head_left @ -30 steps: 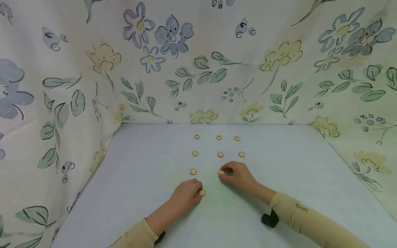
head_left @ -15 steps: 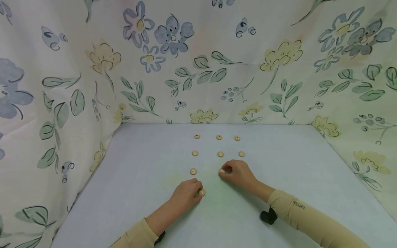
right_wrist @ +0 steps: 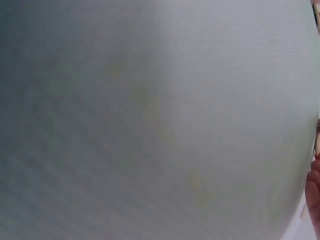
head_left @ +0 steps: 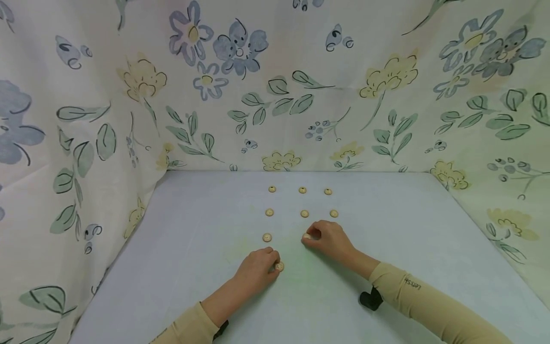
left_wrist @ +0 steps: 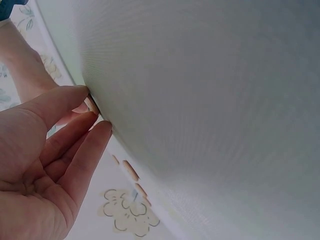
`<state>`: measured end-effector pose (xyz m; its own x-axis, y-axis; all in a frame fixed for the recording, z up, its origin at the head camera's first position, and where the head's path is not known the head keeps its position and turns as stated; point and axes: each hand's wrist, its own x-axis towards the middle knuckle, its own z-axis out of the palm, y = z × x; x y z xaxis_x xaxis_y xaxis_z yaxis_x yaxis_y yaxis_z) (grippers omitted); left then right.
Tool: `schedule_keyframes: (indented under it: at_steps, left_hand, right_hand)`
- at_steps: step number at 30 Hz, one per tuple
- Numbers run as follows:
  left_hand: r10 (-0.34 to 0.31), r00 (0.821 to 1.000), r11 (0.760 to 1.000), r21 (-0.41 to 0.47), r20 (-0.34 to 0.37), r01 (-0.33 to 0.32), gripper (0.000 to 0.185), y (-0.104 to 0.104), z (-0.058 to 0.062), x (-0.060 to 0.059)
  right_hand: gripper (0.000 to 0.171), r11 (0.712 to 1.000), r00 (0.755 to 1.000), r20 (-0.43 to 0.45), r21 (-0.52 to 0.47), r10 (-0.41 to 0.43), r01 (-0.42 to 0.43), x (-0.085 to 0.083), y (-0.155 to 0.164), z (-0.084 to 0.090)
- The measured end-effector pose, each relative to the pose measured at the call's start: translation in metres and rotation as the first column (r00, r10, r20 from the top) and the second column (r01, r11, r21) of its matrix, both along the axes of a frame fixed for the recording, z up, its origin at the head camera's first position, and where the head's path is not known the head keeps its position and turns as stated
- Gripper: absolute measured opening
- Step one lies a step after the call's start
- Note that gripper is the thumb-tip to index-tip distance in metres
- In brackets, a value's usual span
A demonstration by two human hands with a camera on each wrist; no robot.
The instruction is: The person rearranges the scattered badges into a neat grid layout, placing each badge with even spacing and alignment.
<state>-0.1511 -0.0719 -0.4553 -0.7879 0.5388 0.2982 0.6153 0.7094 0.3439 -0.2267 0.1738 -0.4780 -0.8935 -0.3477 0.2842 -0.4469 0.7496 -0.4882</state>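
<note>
- I am pinching a small wooden button [head_left: 280,266] with my left hand [head_left: 257,273], thumb and fingertips curled round its edge; it is sitting flat on the pale table [head_left: 193,267], nearest to me of all the buttons.
- In the left wrist view I am seeing that same button edge-on between my thumb and fingers [left_wrist: 85,150], pressed down against the cloth surface.
- I am closing the fingertips of my right hand [head_left: 330,241] round a second button [head_left: 307,236], which is lying in the third row, to the right of a free button [head_left: 267,237].
- The right wrist view is showing almost only table, so I am judging that grip from the head view alone.
- Six more buttons are lying beyond in two neat rows of three, from the far left one [head_left: 272,189] to the near right one [head_left: 333,213], all apart from my hands.
- I am judging each button as very light, stiff and thin, with a smooth face that is likely slipping under a flat press.
- I am thinking the rim is the place to take hold: nails or fingertips on opposite edges, tipping one side up off the table.
</note>
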Motion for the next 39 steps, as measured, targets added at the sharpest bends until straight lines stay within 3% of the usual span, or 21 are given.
schedule_keyframes:
  at_steps: [6,14,20,27,39]
  left_hand:
    - [-0.003,1.0,1.0,0.002,-0.009,0.003,0.018,0.0,0.0,0.0]
    - [0.001,1.0,1.0,-0.003,0.017,-0.001,0.016,0.002,-0.001,0.0]
    - [0.001,1.0,1.0,0.0,0.031,-0.001,0.017,0.001,0.0,0.0]
    - [0.003,0.999,1.0,-0.001,0.045,-0.003,0.017,0.001,0.0,-0.001]
    - [0.01,0.999,1.0,0.001,0.05,-0.01,0.015,0.002,0.0,-0.001]
  right_hand:
    - [0.015,1.0,0.999,0.034,-0.009,0.007,-0.007,-0.001,0.001,0.002]
    - [0.026,0.995,0.997,0.073,-0.096,-0.006,0.013,0.008,0.011,0.003]
    - [0.029,0.982,0.996,0.087,-0.187,-0.017,0.033,0.022,0.02,0.004]
    - [0.032,0.954,0.983,0.18,-0.291,-0.022,0.074,0.042,0.022,0.008]
    - [0.029,0.913,0.979,0.196,-0.408,0.062,0.024,0.072,0.015,-0.001]
